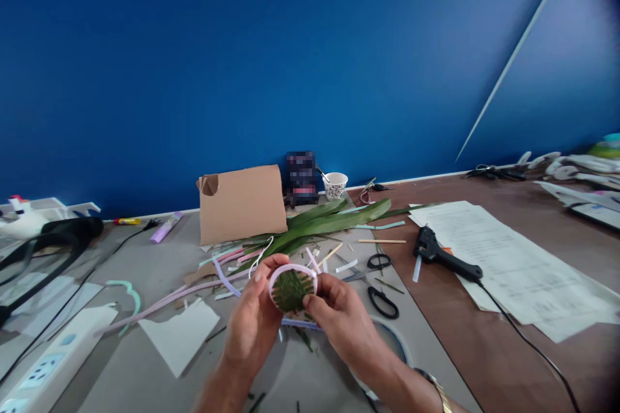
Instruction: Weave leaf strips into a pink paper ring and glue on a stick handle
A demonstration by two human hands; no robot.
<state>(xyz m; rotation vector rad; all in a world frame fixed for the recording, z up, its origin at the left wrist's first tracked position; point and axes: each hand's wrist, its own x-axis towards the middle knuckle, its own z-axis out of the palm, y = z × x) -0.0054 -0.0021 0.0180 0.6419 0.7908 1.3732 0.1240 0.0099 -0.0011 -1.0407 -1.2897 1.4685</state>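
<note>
Both hands hold up a small round disc (291, 289) woven from green leaf strips, edged with a pale pink paper band. My left hand (256, 313) grips its left side, thumb curled over the top edge. My right hand (338, 307) pinches the right edge between thumb and fingers. A lilac paper strip (223, 277) trails from the disc toward the left. The disc is raised a little above the grey table (159, 374).
Long green leaves (334, 218) and several paper strips lie behind the hands. Black scissors (380, 284) and a black glue gun (443, 257) with its cord sit to the right, by printed sheets (523, 264). A cardboard piece (241, 203), a paper cup (335, 184), a power strip (43, 368).
</note>
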